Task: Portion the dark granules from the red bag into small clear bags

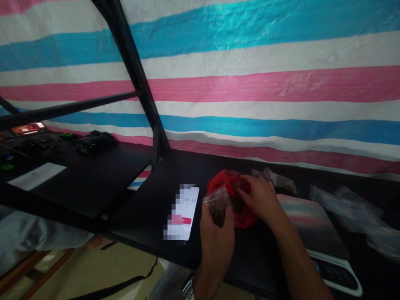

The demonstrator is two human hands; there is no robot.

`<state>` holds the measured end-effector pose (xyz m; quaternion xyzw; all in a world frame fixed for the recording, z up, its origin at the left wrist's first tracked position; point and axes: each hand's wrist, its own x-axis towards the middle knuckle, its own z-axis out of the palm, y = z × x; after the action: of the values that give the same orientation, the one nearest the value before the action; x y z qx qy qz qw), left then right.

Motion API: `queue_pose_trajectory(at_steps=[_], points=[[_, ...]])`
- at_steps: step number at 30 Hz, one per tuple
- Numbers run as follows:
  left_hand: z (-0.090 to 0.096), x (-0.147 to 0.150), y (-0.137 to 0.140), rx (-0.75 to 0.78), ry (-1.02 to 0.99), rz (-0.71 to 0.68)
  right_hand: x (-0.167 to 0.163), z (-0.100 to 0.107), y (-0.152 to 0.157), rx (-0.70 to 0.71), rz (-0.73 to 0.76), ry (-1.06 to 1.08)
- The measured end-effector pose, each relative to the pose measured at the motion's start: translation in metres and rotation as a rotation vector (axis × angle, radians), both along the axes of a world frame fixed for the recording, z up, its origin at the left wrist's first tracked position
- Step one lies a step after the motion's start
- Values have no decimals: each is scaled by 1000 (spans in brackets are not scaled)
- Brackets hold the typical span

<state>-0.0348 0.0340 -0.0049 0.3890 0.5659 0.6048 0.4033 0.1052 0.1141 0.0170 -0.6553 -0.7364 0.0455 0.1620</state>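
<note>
My left hand [216,233] is closed on a small clear zip bag [217,204] with dark brown bits in its lower part. The bag's mouth points up and away from me. Right behind it lies a red plastic bag [223,179], open at the top, with dark brown contents. My right hand [261,196] reaches into the red bag from the right, fingers curled down; its fingertips are hidden among the contents, so what they grip does not show. Beyond that hand are small filled clear bags [283,182].
A kitchen scale [312,227] stands right of the red bag, with flat clear bags [353,208] beyond it. Left of my hands lies a phone [190,208] showing a timer. A second black table [103,179], a metal frame [131,54] and striped sheeting [250,87] surround this table.
</note>
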Motion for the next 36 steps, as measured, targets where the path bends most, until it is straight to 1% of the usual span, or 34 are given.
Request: queue_pose_trajectory(at_steps=[2, 4, 7, 9, 11, 13, 17, 21, 24, 28, 30, 34, 36], points=[[0, -7, 2, 16, 62, 59, 1, 1, -2, -2, -1, 0], [-2, -11, 2, 24, 104, 85, -1, 2, -3, -12, 30, 9], [-3, -10, 1, 13, 108, 64, -8, 3, -7, -43, 77, 43], [-3, -8, 1, 12, 83, 45, -11, 3, -11, -102, 126, 71], [-2, -7, 2, 12, 67, 42, -8, 2, -14, -164, 189, 102], [-1, -7, 3, 1, 57, 40, -1, 0, -17, -190, 233, 122], [-1, -9, 4, -23, 33, 38, 12, 2, -20, -186, 229, 94], [-1, -7, 3, 0, 48, 53, 11, 10, -22, -219, 211, 54], [-3, -4, 4, 20, 30, 49, 8, 12, -26, -248, 228, 90], [-4, -3, 7, 28, 23, 47, 13, 9, -29, -294, 262, 185], [-4, -3, 7, 50, 53, 75, 19, 7, -29, -303, 270, 253], [-6, -2, 4, 161, 176, 157, 33, 7, -30, -279, 237, 340], [-10, -1, 2, 192, 264, 143, 39, 10, -31, -246, 217, 371]])
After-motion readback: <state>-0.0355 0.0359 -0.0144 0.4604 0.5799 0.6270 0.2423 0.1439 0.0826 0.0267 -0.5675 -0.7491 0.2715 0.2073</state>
